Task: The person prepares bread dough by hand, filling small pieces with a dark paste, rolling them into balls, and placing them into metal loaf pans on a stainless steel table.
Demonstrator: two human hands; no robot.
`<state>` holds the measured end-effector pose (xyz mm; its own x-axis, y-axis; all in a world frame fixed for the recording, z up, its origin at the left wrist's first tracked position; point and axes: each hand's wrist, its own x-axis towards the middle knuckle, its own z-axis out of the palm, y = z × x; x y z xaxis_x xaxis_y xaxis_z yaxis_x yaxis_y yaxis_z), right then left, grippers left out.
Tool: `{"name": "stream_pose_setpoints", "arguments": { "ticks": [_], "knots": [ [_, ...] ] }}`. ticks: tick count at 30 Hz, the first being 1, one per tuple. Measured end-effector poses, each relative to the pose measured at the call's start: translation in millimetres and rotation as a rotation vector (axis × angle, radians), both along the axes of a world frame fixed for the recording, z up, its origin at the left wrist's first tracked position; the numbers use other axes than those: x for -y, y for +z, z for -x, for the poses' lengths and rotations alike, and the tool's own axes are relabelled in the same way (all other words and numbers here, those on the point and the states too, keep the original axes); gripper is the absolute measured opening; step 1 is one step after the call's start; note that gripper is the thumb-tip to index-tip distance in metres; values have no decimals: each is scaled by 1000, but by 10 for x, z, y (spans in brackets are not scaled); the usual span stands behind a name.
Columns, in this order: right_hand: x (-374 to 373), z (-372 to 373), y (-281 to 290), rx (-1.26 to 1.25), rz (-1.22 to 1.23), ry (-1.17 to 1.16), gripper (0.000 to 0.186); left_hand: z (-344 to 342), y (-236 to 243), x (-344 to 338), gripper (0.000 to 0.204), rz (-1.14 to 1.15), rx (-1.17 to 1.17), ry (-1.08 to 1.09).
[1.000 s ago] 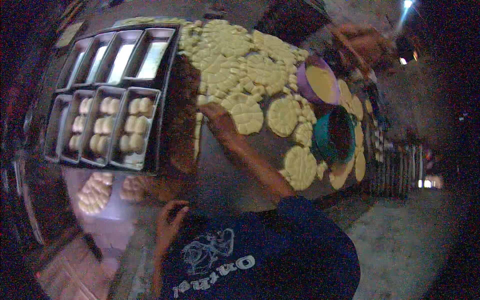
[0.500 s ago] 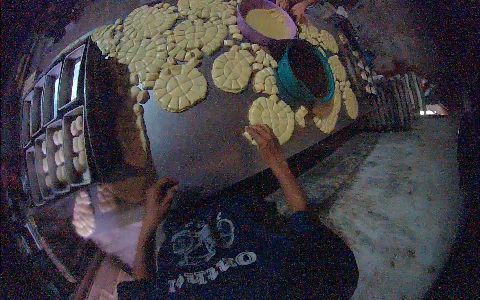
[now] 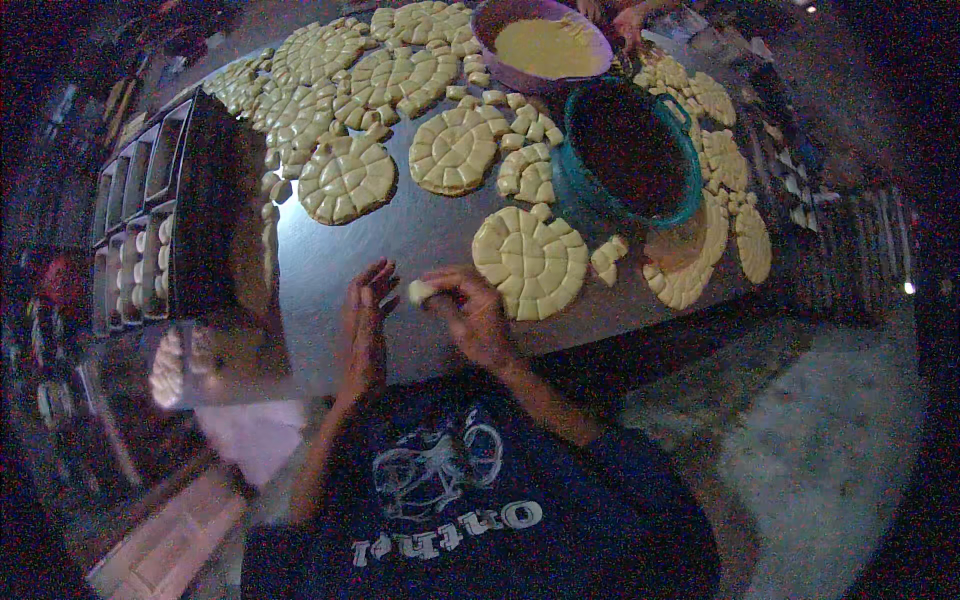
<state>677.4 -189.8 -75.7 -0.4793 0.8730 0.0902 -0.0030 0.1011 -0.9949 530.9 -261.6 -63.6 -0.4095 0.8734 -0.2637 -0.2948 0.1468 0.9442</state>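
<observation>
Between the thumb and fingers of my right hand (image 3: pixel 476 318) is a small pale dough piece (image 3: pixel 420 292), over the near part of the metal table (image 3: pixel 325 275). Facing it from the left, my left hand (image 3: pixel 367 322) is held on edge, fingers stretched out and nothing in it. Just right of my right hand lies a round, flat dough slab (image 3: pixel 530 258) scored into segments. Another scored round (image 3: pixel 346 178) and a third round (image 3: pixel 453 150) lie farther back. A few loose dough bits (image 3: pixel 608 258) sit right of the nearest slab.
A teal tub (image 3: pixel 572 165) with a dark inside stands at the right, a purple basin (image 3: pixel 490 55) of yellowish contents behind it. Another person's hand (image 3: pixel 632 22) is near the basin. Dark metal pans (image 3: pixel 172 235), some holding dough balls, stand at left. More dough rounds (image 3: pixel 400 75) fill the back.
My right hand has moved left from the near slab, carrying a dough piece. My left hand has risen and come forward over the table beside it. The view has shifted slightly.
</observation>
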Motion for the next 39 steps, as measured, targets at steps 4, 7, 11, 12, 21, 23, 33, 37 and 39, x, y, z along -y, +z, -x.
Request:
{"name": "stream_pose_setpoints", "arguments": {
  "ticks": [4, 7, 11, 12, 21, 23, 33, 37, 39],
  "knots": [
    [432, -16, 25, 7, -46, -12, 34, -393, 138, -289, 70, -46, 110, 81],
    [333, -237, 120, 124, -31, 59, 38, -536, 72, -327, 69, -80, 202, 97],
    [96, -488, 98, 315, 81, 46, 32, -724, 176, -461, 60, -26, 152, -14],
    [49, -524, 107, 152, 172, -35, 31, -739, 271, -477, 56, 16, -26, -80],
    [-26, -1092, -356, -459, 955, -81, 40, -944, 592, -939, 18, -773, -1152, -302],
    [9, -1213, -336, -514, 1017, -94, 40, -888, 490, -1037, 22, -804, -921, -474],
    [-1333, -2211, 183, -237, 514, -266, 41, -1024, 456, -1017, 40, -115, -113, -783],
    [-2455, -2087, 931, 541, -15, 107, 39, -478, -44, -699, 30, 136, -322, -451],
    [-2795, -2023, 811, 837, -56, 280, 35, -261, -126, -621, 25, 223, -186, -267]
  ]
}}
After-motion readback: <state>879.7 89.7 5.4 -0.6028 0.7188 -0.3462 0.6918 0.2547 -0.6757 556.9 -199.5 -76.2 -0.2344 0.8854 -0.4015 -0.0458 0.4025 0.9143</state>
